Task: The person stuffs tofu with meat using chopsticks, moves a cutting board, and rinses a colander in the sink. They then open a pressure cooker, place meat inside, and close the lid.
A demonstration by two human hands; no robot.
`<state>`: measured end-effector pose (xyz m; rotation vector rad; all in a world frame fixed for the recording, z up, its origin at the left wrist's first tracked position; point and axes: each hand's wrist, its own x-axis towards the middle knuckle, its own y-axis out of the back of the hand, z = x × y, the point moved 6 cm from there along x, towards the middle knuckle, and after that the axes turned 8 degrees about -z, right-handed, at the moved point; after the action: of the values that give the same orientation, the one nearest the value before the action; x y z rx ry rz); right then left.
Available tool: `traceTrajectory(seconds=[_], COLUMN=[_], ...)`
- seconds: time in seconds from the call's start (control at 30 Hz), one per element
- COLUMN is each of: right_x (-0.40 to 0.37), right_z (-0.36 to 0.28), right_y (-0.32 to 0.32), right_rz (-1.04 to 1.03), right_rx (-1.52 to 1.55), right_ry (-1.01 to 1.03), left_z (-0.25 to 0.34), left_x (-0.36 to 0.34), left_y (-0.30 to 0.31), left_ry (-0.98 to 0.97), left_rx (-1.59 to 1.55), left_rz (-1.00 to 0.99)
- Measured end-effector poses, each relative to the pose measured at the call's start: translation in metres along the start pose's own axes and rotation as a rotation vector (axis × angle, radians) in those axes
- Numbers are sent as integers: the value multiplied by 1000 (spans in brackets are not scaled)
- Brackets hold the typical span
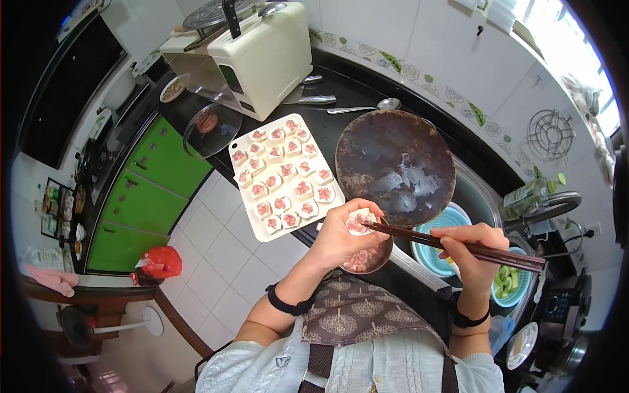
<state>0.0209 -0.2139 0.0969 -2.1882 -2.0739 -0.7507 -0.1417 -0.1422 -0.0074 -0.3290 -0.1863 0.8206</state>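
Cupped in my left hand [331, 234] is a white tofu piece [360, 223] topped with pink minced meat. My right hand [470, 252] grips a pair of dark wooden chopsticks [419, 236], whose tips touch the meat on that piece. Directly below sits a bowl [386, 254] of minced meat [359, 261], partly hidden by my left hand. To the left, a cream tray [247, 200] carries rows of similar meat-topped tofu pieces [281, 202]. A round, dark, worn board [396, 164] lies just beyond my hands.
Over the sink [477, 190] stand a blue basket [436, 245] and a bowl of cut green vegetables [506, 281]. A tap [553, 203] rises at right. Behind the tray are a cream appliance [262, 59], a knife [314, 100], a spoon [373, 106] and a glass lid [213, 131].
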Motion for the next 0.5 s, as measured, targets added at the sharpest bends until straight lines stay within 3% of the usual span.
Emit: traceTrajectory(seconds=[0.1,0.3,0.37,0.5], right_x=[0,-4,-2,-1], right_z=[-10,-7,-3,3], right_y=[2,8,3,0], right_rz=[-9,106,6,36], right_rx=[-58,151,-12,-4], right_ry=[63,113,14,-40], left_z=[-2,-2,0,3], left_x=[2,2,2,0], left_y=[2,2,1,0], left_ry=[-16,3,-6,-4], left_rx=[7,-20,19,73], left_rz=[11,-14,-13,-3])
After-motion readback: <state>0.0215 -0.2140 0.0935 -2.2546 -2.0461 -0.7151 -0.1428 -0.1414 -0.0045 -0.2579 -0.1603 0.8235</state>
